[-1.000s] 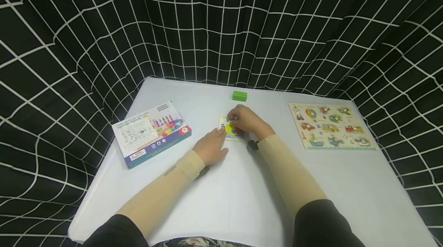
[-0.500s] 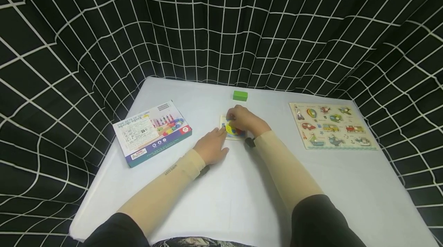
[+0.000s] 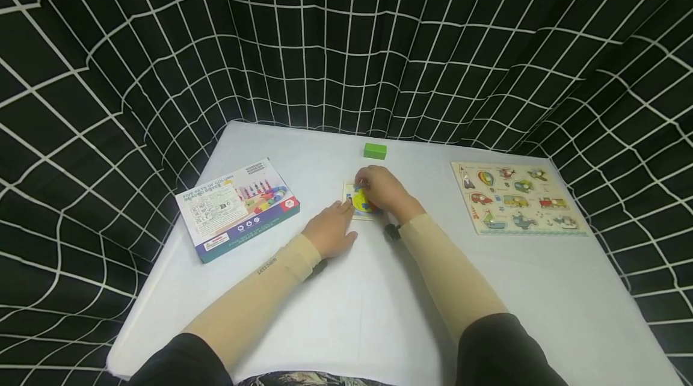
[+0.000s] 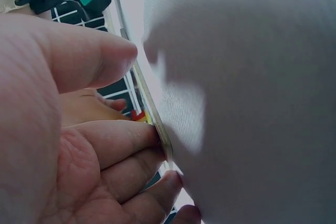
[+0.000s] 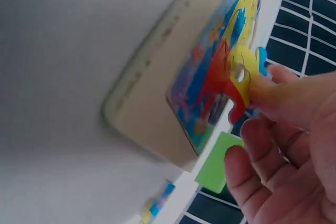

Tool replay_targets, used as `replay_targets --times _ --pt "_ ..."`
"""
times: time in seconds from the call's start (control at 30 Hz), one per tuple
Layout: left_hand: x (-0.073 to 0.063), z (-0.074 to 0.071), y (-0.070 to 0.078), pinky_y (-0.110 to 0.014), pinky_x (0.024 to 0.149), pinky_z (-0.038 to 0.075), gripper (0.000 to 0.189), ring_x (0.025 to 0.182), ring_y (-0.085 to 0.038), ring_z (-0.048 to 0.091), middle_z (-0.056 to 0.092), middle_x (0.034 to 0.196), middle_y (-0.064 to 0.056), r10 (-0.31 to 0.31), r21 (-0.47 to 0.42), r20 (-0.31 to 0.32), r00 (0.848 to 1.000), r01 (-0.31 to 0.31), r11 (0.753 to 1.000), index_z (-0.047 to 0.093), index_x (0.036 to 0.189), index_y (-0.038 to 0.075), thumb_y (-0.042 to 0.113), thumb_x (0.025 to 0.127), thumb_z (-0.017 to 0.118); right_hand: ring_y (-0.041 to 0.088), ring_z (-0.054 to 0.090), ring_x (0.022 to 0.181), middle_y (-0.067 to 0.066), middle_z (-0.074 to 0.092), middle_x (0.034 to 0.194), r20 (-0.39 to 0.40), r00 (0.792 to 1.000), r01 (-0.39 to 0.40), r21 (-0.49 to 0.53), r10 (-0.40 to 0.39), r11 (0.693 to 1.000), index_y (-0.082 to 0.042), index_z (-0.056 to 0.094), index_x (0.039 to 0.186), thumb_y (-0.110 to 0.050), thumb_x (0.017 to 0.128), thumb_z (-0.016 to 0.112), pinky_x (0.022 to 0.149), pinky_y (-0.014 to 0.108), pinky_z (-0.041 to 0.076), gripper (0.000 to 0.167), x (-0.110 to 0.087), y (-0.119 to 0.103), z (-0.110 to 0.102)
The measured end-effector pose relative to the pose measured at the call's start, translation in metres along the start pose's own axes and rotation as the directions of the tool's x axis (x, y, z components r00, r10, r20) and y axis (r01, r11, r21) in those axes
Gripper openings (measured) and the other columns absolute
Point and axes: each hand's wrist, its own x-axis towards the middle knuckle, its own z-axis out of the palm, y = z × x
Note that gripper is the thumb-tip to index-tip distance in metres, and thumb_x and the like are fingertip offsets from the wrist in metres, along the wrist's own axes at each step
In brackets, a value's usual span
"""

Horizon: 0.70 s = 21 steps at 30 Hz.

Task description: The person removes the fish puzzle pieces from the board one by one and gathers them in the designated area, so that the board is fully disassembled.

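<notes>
A small wooden puzzle board (image 3: 349,186) with a pale rim and a colourful sea picture lies flat on the white table. My left hand (image 3: 330,231) rests at its left edge, and in the left wrist view the fingertips (image 4: 152,135) touch the board's side. My right hand (image 3: 385,189) is over the board's right part, pinching a yellow, red and blue puzzle piece (image 5: 242,74) between thumb and finger. That piece is tilted above the picture in the right wrist view. A yellow part (image 5: 247,6) lies in the picture. The right fingers partly cover the board in the head view.
A green block (image 3: 375,151) sits behind the board. On the left lies a cardboard box of beads (image 3: 238,208). A larger wooden puzzle with vehicle pieces (image 3: 518,198) lies at the right. Black curtains with a white grid (image 3: 346,43) surround the table.
My right hand has shifted and turned slightly over the board, uncovering a little more of its yellow part. The left hand stays in place.
</notes>
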Motion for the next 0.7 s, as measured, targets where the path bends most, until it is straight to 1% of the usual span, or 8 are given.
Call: replay_targets --times 0.07,0.13,0.3,0.4,0.47,0.53,0.63,0.7 --pt "0.0 0.0 0.0 -0.048 0.136 0.03 0.071 0.166 -0.036 0.031 0.035 0.177 -0.015 -0.001 0.0 0.0 1.0 0.001 1.0 0.041 0.167 0.001 0.041 0.112 0.058 0.032 0.065 0.134 0.011 0.074 0.134 -0.014 1.0 -0.002 0.031 0.003 1.0 -0.011 0.078 0.123 -0.001 0.102 0.069 0.125 0.051 0.048 0.025 -0.003 0.0 -0.003" --pt "-0.001 -0.001 0.001 -0.048 0.136 0.03 0.071 0.166 -0.036 0.031 0.034 0.178 -0.015 -0.001 0.001 0.004 1.0 0.001 1.0 0.04 0.167 0.001 0.041 0.111 0.058 0.031 0.067 0.131 0.011 0.076 0.132 -0.01 1.0 -0.004 0.049 0.004 0.999 -0.009 0.079 0.121 -0.002 0.102 0.07 0.124 0.05 0.049 0.021 -0.008 -0.001 -0.006" --pt "-0.001 -0.002 0.001 -0.049 0.136 0.031 0.071 0.166 -0.037 0.031 0.034 0.178 -0.016 0.002 -0.003 0.007 1.0 -0.002 1.0 0.04 0.167 0.001 0.041 0.112 0.058 0.03 0.071 0.127 0.01 0.079 0.125 0.001 1.0 -0.012 0.05 0.012 0.999 -0.008 0.081 0.114 -0.002 0.101 0.073 0.122 0.048 0.052 0.017 -0.016 -0.002 -0.009" --pt "-0.001 -0.003 0.001 -0.049 0.136 0.031 0.071 0.166 -0.037 0.031 0.034 0.177 -0.016 0.004 -0.008 0.005 1.0 -0.004 1.0 0.04 0.167 0.0 0.041 0.112 0.059 0.028 0.072 0.121 0.009 0.079 0.122 -0.009 1.0 0.004 0.066 -0.003 0.998 -0.009 0.081 0.113 -0.002 0.101 0.073 0.119 0.047 0.054 0.016 -0.017 0.0 -0.011" --pt "-0.002 -0.003 0.002 -0.049 0.136 0.031 0.071 0.166 -0.037 0.031 0.034 0.177 -0.016 0.006 -0.009 0.005 1.0 -0.005 1.0 0.04 0.167 0.0 0.04 0.112 0.059 0.028 0.073 0.111 0.01 0.079 0.116 -0.024 1.0 0.02 0.103 -0.018 0.994 -0.008 0.08 0.112 -0.002 0.102 0.072 0.111 0.046 0.059 0.014 -0.018 0.005 -0.016" --pt "-0.001 -0.003 0.002 -0.049 0.136 0.031 0.07 0.165 -0.038 0.032 0.035 0.177 -0.016 0.007 -0.013 0.002 1.0 -0.007 1.0 0.041 0.166 0.0 0.04 0.112 0.059 0.028 0.07 0.102 0.011 0.078 0.112 -0.052 0.998 0.028 0.137 -0.021 0.99 -0.006 0.08 0.111 -0.003 0.102 0.072 0.1 0.045 0.062 0.012 -0.019 0.014 -0.026" --pt "-0.001 -0.003 0.001 -0.049 0.136 0.031 0.07 0.165 -0.038 0.032 0.035 0.177 -0.016 0.002 -0.02 0.003 1.0 -0.002 1.0 0.042 0.166 0.001 0.04 0.111 0.059 0.029 0.065 0.095 0.014 0.075 0.106 -0.107 0.994 0.013 0.163 0.004 0.986 -0.004 0.079 0.11 -0.004 0.103 0.071 0.086 0.041 0.059 0.01 -0.024 0.033 -0.044" --pt "0.0 -0.003 0.001 -0.049 0.136 0.031 0.07 0.165 -0.037 0.032 0.035 0.177 -0.015 -0.009 -0.023 0.009 1.0 0.009 1.0 0.041 0.167 0.001 0.041 0.111 0.059 0.029 0.063 0.094 0.015 0.075 0.105 -0.126 0.991 -0.019 0.147 0.038 0.989 -0.002 0.078 0.109 -0.005 0.104 0.07 0.083 0.04 0.055 0.01 -0.028 0.049 -0.055"
